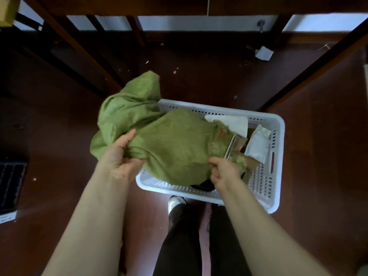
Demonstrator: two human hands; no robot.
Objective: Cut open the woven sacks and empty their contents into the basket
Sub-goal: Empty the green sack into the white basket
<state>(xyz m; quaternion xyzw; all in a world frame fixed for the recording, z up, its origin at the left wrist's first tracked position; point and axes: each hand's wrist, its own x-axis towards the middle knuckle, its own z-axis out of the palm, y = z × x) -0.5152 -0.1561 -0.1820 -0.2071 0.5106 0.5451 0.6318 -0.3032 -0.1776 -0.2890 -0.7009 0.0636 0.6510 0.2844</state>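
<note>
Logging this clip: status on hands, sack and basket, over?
Left hand grips green woven sack rear. Right hand pinches sack mouth. White parcel, cardboard lie in white basket. Nothing in the way.

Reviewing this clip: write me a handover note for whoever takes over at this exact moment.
Left hand: grip on the bunched closed end of the green sack, at the left end of the white basket.
Right hand: pinches the sack's edge near its open mouth.
Sack: lies across the basket, mouth toward the right end.
Done: sack is open; white parcels and a cardboard box lie in the basket at the mouth.
Left: the sack looks bulky, so probably tip out the rest, then pull it clear.
</note>
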